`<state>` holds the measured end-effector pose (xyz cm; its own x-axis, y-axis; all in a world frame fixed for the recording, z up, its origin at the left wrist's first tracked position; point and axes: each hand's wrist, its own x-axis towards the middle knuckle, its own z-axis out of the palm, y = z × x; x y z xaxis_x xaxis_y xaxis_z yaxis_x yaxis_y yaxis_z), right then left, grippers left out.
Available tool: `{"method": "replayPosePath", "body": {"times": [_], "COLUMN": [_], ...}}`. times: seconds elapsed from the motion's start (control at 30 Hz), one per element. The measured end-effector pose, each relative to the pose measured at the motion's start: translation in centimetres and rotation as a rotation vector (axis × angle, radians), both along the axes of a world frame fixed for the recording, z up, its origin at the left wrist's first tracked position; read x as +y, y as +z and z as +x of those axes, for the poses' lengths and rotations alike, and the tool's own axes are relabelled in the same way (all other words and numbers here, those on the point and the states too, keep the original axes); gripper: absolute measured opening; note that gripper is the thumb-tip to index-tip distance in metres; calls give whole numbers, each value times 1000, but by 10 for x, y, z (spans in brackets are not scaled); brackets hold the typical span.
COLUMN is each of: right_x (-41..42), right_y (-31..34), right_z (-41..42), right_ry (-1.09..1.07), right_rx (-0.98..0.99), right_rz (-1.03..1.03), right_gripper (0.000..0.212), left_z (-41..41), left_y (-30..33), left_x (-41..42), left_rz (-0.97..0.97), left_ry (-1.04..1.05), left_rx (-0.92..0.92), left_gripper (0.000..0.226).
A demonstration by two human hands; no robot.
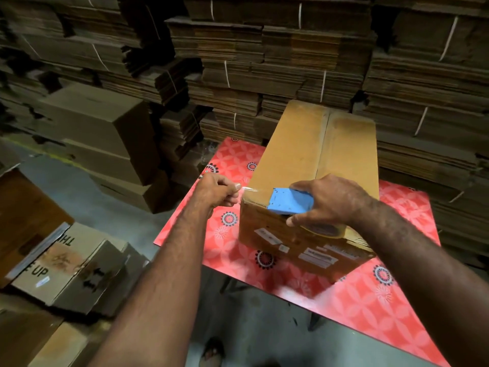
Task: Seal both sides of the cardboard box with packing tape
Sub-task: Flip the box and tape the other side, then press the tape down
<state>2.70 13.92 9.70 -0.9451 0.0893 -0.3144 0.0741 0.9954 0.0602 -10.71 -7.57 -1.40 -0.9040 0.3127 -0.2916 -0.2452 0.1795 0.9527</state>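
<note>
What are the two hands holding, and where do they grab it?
The right hand grips the blue tape dispenser round its body. The left hand pinches the free end of the clear tape between its fingers.

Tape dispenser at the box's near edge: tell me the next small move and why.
Probably press the tape end, pinched by the left hand, down onto the box near its centre seam. The right hand holds the dispenser at that edge, and the seam looks bare.
</note>
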Motion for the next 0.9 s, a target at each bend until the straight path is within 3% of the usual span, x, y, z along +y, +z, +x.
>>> {"method": "replayPosePath", "body": {"times": [0.2, 0.5, 0.9], "right_x": [-17, -33, -43], "right_y": [0, 3, -3], "right_z": [-11, -27, -36], "right_ry": [-10, -55, -69], "right_rx": [-47, -121, -145], "right_rz": [95, 149, 200], "right_gripper": [91, 92, 86], "left_z": [-10, -23, 15], "left_y": [-13, -32, -91], "left_x": [-4, -8, -8], "left_rz": [-30, 23, 17], "left_ry": [-22, -83, -33], "left_rx": [-21, -65, -75], "left_gripper": [20, 21, 8]}}
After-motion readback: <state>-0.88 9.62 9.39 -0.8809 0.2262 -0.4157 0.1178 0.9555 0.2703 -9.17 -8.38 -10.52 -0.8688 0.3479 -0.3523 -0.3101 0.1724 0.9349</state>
